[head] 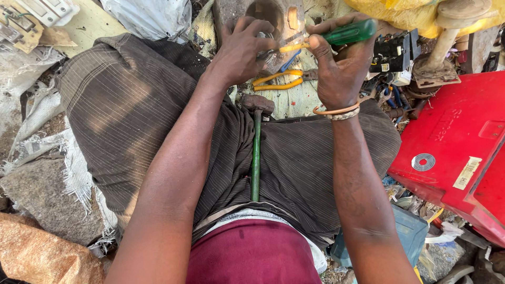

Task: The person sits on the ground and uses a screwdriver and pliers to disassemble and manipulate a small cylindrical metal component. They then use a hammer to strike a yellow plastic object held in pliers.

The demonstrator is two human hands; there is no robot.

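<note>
The ground is covered with torn white sacking (73,173) and a grey stone (42,197). A red plastic panel (452,142) is seen at one side, lit by daylight.

A hammer (256,142) with a green handle lies along the striped brown cloth (131,105) across the lap, its rusty head near yellow-handled pliers (278,80) on the ground. A red plastic panel (452,142) sits to the right beside tangled scrap, with a grey stone (44,197) and white sacking (150,16) at left.
</note>
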